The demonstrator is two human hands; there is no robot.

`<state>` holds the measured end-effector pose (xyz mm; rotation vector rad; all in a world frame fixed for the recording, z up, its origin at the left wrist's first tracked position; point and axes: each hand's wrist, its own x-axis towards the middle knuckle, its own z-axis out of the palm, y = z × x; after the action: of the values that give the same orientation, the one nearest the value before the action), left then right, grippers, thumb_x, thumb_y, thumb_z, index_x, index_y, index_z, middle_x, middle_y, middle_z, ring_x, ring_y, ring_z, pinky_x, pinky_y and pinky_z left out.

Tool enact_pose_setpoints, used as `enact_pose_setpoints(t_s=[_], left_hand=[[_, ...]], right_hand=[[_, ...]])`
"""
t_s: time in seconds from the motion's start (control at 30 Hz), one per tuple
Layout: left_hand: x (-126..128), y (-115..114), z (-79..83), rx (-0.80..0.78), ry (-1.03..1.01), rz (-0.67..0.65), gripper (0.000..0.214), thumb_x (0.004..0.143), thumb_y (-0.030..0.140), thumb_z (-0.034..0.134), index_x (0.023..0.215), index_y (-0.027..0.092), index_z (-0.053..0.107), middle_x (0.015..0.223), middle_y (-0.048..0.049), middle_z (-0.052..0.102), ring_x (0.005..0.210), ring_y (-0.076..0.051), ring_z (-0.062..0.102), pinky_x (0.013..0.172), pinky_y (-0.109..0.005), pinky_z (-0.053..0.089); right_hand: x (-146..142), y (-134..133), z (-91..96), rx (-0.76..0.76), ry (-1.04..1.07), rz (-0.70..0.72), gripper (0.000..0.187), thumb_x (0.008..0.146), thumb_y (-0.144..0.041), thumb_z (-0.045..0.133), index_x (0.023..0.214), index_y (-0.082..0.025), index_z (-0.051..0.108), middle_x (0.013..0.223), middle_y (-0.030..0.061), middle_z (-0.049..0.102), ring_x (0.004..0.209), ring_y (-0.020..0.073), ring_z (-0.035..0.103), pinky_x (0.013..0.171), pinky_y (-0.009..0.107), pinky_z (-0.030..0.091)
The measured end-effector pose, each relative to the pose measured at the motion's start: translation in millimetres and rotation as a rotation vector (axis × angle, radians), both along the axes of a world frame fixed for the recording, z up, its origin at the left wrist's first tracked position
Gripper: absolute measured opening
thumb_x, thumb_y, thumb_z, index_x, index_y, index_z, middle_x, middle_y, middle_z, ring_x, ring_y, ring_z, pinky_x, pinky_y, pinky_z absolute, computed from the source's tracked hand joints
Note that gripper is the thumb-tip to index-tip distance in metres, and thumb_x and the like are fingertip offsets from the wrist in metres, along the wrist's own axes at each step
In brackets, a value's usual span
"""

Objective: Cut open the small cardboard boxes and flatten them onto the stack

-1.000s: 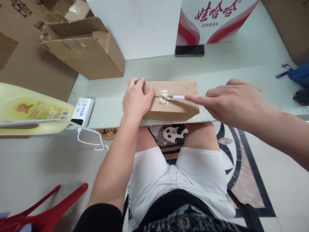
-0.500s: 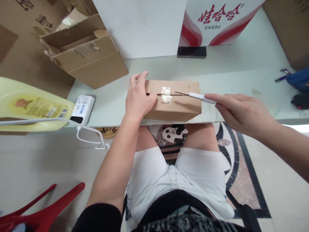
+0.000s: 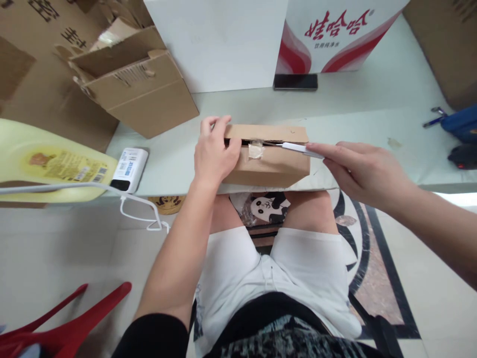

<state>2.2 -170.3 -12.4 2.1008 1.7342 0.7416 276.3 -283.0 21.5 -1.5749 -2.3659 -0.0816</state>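
A small brown cardboard box (image 3: 276,166) sits at the table's front edge before me. Its top seam is parted, and the far flap stands slightly up. A short piece of clear tape (image 3: 256,150) sticks to the near flap at the middle of the seam. My left hand (image 3: 217,153) grips the box's left end, with the thumb at the seam. My right hand (image 3: 367,171) holds a box cutter (image 3: 302,149) by its white handle, index finger stretched along it. The blade lies in the seam beside the tape, its tip hidden.
Behind the box stand a white carton (image 3: 219,44) and a black phone (image 3: 295,82). An open cardboard box (image 3: 149,94), a white power bank (image 3: 130,169) with a cable and a yellow jug (image 3: 48,161) are at left. A blue pouch (image 3: 462,124) lies at right.
The box cutter has moved left along the seam to the tape. The tape, which bridged both flaps, now looks parted, and the seam gapes wider. My left hand has stayed put.
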Motion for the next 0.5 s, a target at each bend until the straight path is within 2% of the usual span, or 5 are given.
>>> enact_pose_setpoints(t_s=[0.2, 0.4, 0.5], left_hand=[[0, -1, 0.1, -0.013, -0.023, 0.0, 0.042, 0.092, 0.033, 0.05, 0.129, 0.029, 0.071, 0.149, -0.0092, 0.054, 0.13, -0.033, 0.06, 0.117, -0.047, 0.047], [3, -4, 0.9, 0.035, 0.005, 0.041, 0.042, 0.089, 0.032, 0.053, 0.127, 0.027, 0.072, 0.153, -0.0125, 0.05, 0.151, -0.04, 0.037, 0.128, -0.059, 0.028], [3, -6, 2.3, 0.08, 0.034, 0.047, 0.039, 0.085, 0.029, 0.058, 0.122, 0.03, 0.073, 0.154, -0.0097, 0.051, 0.152, -0.04, 0.034, 0.13, -0.061, 0.024]], right_hand=[[-10, 11, -2.6, 0.055, -0.065, 0.022, 0.045, 0.104, -0.024, 0.039, 0.136, -0.025, 0.07, 0.072, 0.0029, 0.062, 0.062, 0.0147, 0.051, 0.056, 0.026, 0.033], [-14, 16, -7.3, -0.041, -0.138, -0.046, 0.047, 0.104, -0.028, 0.037, 0.139, -0.029, 0.068, 0.076, 0.0036, 0.063, 0.059, 0.0132, 0.045, 0.055, 0.025, 0.027], [-14, 15, -6.7, -0.08, -0.161, -0.071, 0.048, 0.103, -0.028, 0.036, 0.14, -0.032, 0.067, 0.079, 0.0039, 0.065, 0.061, 0.0132, 0.045, 0.056, 0.026, 0.027]])
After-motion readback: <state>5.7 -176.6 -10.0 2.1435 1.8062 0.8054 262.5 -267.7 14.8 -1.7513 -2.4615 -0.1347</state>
